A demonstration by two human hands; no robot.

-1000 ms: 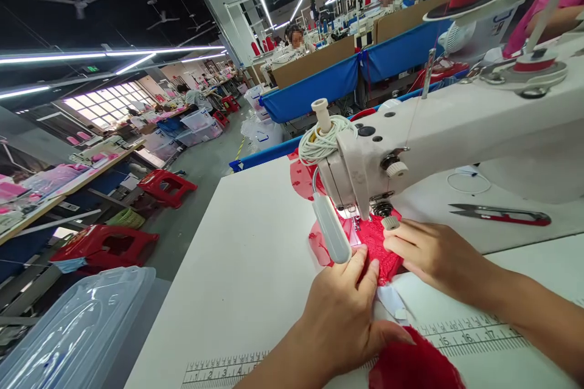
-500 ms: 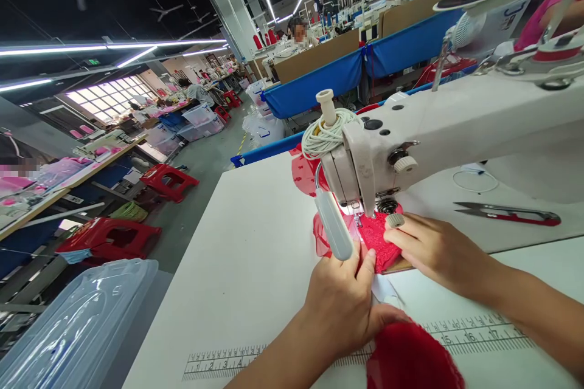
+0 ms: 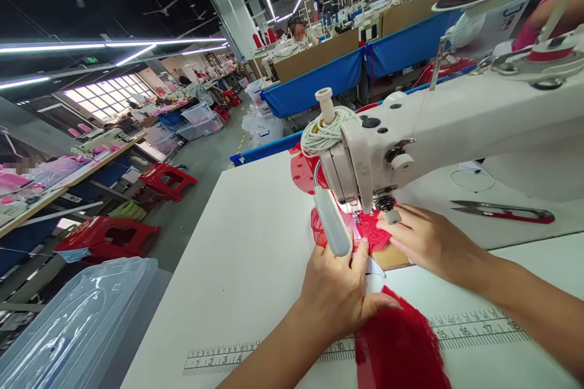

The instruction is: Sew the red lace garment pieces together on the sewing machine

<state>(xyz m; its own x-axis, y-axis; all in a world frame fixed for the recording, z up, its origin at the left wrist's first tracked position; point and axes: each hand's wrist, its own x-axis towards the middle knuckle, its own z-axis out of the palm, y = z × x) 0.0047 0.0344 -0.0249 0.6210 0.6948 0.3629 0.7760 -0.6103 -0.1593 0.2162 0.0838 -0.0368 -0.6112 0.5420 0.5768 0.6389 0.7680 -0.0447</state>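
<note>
At the head of the white sewing machine (image 3: 365, 161), red lace fabric (image 3: 371, 232) lies under the presser foot, with sheer red mesh to its left. My left hand (image 3: 335, 289) presses its fingertips on the fabric just in front of the foot. Its thumb rests on the top end of a darker red fabric piece (image 3: 399, 340) hanging towards me. On the right, my right hand (image 3: 426, 240) has its fingers closed at the lace edge; the machine's knob partly covers them. A grey-white handle-like part (image 3: 333, 222) hides some left fingers.
Thread snips (image 3: 506, 211) lie on the table right of my right hand. A printed ruler scale (image 3: 219, 360) runs along the table's front. A lidded plastic box (image 3: 77, 322) and red stools (image 3: 109, 240) stand at left. People work at other machines beyond.
The lace has moved further under the foot, away from me, baring more of the brown plate. The darker red piece has shifted slightly up and left. Both hands have edged forward and left.
</note>
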